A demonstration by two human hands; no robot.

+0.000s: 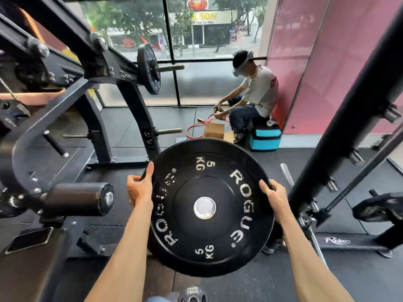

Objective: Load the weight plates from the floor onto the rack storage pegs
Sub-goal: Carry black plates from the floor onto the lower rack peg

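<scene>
A black weight plate [205, 227], marked ROGUE and 5 KG in worn white letters, is held by 2 hands, its printed face tilted up toward the camera and its steel-lined hole at the middle. The left hand [139, 189] grips the plate's left rim, thumb laid along the edge and fingers curled behind it. The right hand [273, 196] grips the right rim the same way, thumb on the face, fingers wrapped over the edge.

Right of the plate a dark rack post [340, 118] slants upward with short steel pegs [355, 156] jutting from it. Left of the plate stands a black machine [133, 99]; a smaller plate [149, 68] sits on its upper peg. Beyond the plate's top edge lies an open cardboard box [214, 130], with a red cord [194, 128] and a blue bag [265, 139] near it, and a person [256, 92] sits on the bag. Below the plate another small plate [193, 294] lies on the black floor [250, 286]. Far left of the plate rests a phone [30, 239].
</scene>
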